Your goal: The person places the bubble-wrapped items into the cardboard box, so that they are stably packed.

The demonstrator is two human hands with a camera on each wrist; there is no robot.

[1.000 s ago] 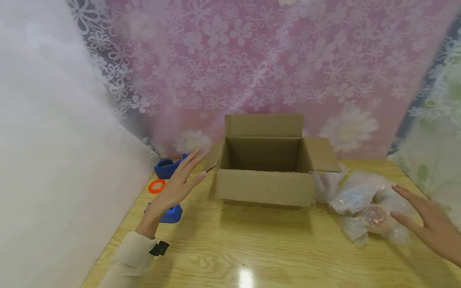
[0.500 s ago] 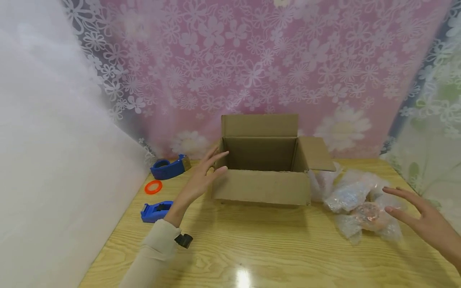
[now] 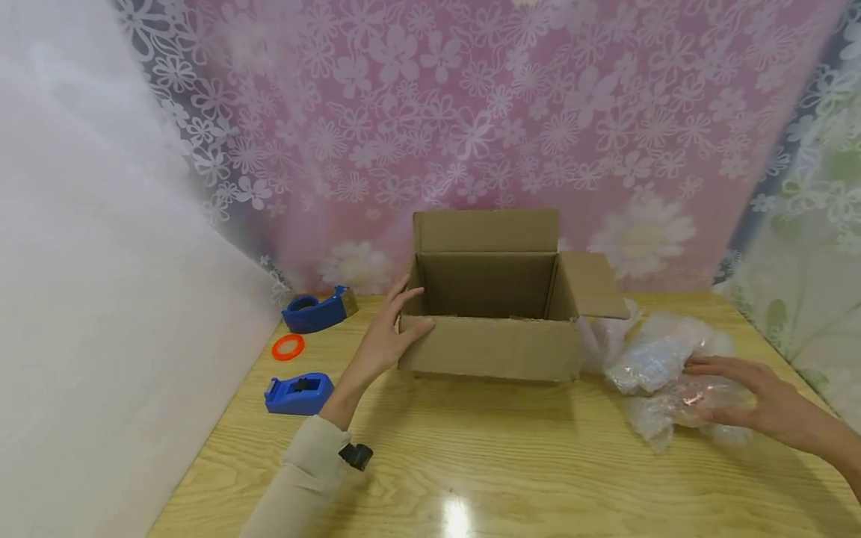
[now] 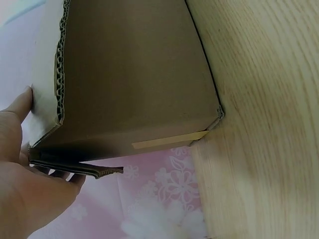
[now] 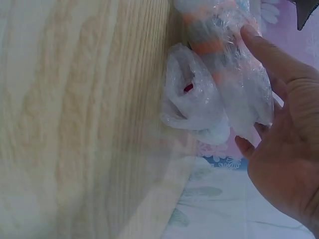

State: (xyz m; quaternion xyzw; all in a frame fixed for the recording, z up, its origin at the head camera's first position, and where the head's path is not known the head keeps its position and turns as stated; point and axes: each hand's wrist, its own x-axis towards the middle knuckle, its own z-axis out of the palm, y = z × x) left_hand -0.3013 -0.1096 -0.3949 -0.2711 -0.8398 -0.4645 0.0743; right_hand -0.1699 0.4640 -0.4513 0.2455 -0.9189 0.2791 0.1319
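While the left hand [image 3: 386, 336] grips the rectangular brown cardboard box [image 3: 498, 350] at its eight-o'clock corner, the right hand [image 3: 773, 403] is spread around lumpy, clear-plastic-wrapped bundles [image 3: 652, 366] toward four o'clock, where a loose hold could let one slip.

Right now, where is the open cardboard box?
In the head view, the cardboard box stands before the pink curtain, between the left hand, gripping its left side, and the plastic-wrapped bundles on its right.

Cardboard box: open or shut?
The cardboard box is open: back flap raised, right flap spread outward, and the inside shows in the head view.
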